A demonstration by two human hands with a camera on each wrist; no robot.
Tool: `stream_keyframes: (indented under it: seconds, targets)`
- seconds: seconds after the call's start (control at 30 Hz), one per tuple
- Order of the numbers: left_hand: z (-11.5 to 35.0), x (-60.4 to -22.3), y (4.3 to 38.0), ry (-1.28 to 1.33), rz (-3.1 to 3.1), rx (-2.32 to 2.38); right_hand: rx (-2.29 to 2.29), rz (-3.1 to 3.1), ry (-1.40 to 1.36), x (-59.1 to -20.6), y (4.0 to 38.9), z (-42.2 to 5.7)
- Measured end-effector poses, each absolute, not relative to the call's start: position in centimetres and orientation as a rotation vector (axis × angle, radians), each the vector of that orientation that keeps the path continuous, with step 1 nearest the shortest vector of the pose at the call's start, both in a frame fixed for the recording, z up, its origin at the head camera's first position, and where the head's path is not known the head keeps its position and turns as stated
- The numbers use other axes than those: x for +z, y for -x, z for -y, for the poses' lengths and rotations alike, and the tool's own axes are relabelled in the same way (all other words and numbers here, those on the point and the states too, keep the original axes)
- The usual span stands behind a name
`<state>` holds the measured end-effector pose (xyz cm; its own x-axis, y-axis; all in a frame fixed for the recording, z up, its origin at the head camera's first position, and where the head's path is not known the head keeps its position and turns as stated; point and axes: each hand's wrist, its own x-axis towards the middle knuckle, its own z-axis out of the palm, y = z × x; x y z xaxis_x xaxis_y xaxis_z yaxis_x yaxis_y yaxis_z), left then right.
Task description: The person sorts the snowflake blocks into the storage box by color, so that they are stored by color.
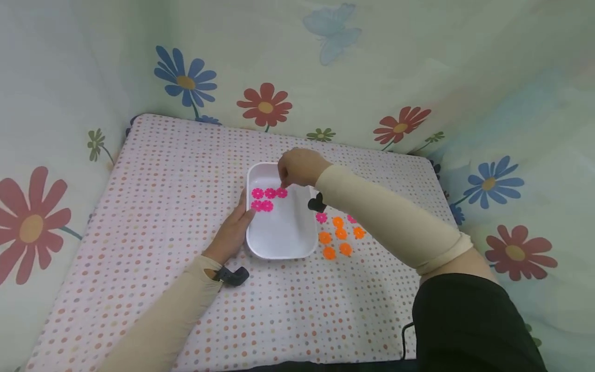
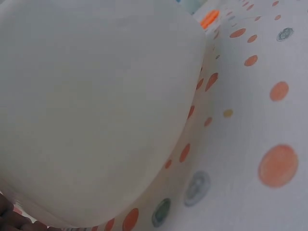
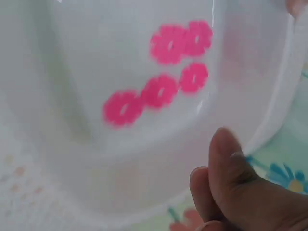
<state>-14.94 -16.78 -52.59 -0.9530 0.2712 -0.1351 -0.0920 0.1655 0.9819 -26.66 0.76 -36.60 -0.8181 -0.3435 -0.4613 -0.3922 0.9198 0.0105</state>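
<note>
A white rectangular tray (image 1: 283,232) lies on the dotted tablecloth. Inside it, near its far left corner, several pink flower-shaped discs (image 3: 161,91) form two rows. My left hand (image 1: 234,227) grips the tray's left side, thumb at the rim. The left wrist view is mostly filled by the tray's outer wall (image 2: 96,106), with part of the fingers at the lower left. Over the tray's far part is my right hand (image 1: 302,166), close to the rightmost disc of the far row. In the right wrist view, its thumb and bent fingers (image 3: 224,144) hold nothing visible.
Several orange flower-shaped discs (image 1: 341,234) lie right of the tray, with pink discs (image 1: 321,217) beyond them, partly behind the right forearm. A flower-printed cloth wall (image 1: 325,88) stands along the table's far edge. A black cable (image 1: 403,341) hangs at the near edge.
</note>
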Motion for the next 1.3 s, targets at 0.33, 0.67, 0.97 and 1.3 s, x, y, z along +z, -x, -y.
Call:
stream_keyframes:
  seconds: [0.33,0.67,0.97,1.3]
  targets:
    - [17.0,-52.4,14.7,-0.178,-2.202,1.807,0.033,-2.506,0.308,-40.1,24.5,-12.4]
    - [16.6,-52.8,15.1,-0.145,-2.181,1.856,-0.052,-2.543,0.308,-43.4,24.3,-13.2]
    - [17.0,-52.6,15.1,-0.143,-2.194,1.863,-0.042,-2.635,0.393,-35.2,26.4,-7.9]
    - [16.7,-52.7,15.0,-0.161,-2.128,1.875,0.173,-2.44,0.544,-39.8,27.7,-0.1]
